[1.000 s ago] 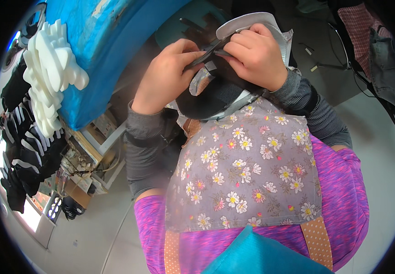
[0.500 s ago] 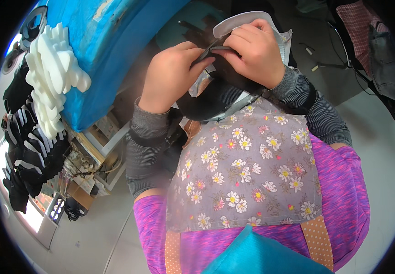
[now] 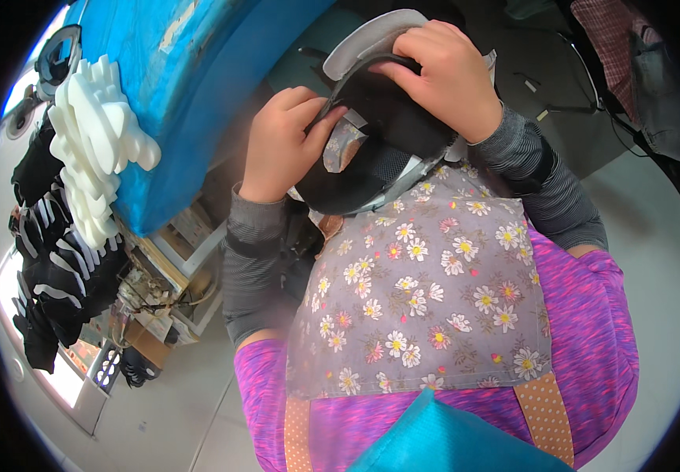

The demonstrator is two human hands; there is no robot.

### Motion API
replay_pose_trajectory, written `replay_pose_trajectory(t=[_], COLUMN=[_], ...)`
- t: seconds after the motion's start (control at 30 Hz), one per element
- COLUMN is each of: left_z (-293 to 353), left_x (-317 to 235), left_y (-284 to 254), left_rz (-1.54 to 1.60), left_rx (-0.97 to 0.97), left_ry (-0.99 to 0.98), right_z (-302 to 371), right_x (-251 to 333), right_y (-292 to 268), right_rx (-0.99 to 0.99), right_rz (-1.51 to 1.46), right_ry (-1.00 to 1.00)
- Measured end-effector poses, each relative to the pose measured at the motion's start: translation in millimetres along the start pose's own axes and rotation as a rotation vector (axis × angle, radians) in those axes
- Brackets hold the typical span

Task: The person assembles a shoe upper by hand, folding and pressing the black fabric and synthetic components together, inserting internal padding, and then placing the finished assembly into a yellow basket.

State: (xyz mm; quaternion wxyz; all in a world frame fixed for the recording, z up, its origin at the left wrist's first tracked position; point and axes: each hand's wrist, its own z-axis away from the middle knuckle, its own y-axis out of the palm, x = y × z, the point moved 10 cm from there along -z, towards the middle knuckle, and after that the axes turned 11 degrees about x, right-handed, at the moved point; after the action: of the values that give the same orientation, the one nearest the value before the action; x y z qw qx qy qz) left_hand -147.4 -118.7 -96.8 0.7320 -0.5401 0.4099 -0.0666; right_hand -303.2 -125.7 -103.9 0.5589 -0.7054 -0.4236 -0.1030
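Observation:
Across my lap lies a black fabric piece (image 3: pixel 383 169) with a mesh patch and pale edges; its exact kind I cannot make out. Its dark rim arches between my hands. My left hand (image 3: pixel 286 140) pinches the rim on the left between thumb and fingers. Higher up and farther right, my right hand (image 3: pixel 452 77) grips the same rim, close to a stiff, curved pale grey band (image 3: pixel 375 39). Under the rim, between the hands, a small patterned patch (image 3: pixel 345 148) shows inside the piece. A flowered grey apron (image 3: pixel 419 299) spreads beneath it.
A blue-covered surface (image 3: pixel 175 110) stands at the upper left, with stacked white foam pieces (image 3: pixel 96 134) at its edge. Beside them hang several black pieces with white strips (image 3: pixel 61 275). A cluttered shelf (image 3: pixel 159 275) stands below. Dark clothing (image 3: pixel 666 110) hangs at the right.
My hands have moved apart along the rim, the left one slightly left and down. The rim between them now stretches into an arch, and the pale band has shifted left.

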Motion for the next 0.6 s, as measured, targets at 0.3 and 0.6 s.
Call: replay_pose_trajectory(t=[0.3, 0.6], left_z=[8.3, 11.0], left_x=[-2.0, -29.1], left_y=[-21.6, -37.7], left_rz=[0.011, -0.184], left_rx=[0.219, 0.147], left_ry=[-0.396, -0.235], right_z=[-19.1, -27.1], right_x=[47.4, 51.9], right_y=[-6.7, -17.1], right_rx=[0.013, -0.054], right_rz=[-0.195, -0.286], right_ry=[-0.268, -0.201])
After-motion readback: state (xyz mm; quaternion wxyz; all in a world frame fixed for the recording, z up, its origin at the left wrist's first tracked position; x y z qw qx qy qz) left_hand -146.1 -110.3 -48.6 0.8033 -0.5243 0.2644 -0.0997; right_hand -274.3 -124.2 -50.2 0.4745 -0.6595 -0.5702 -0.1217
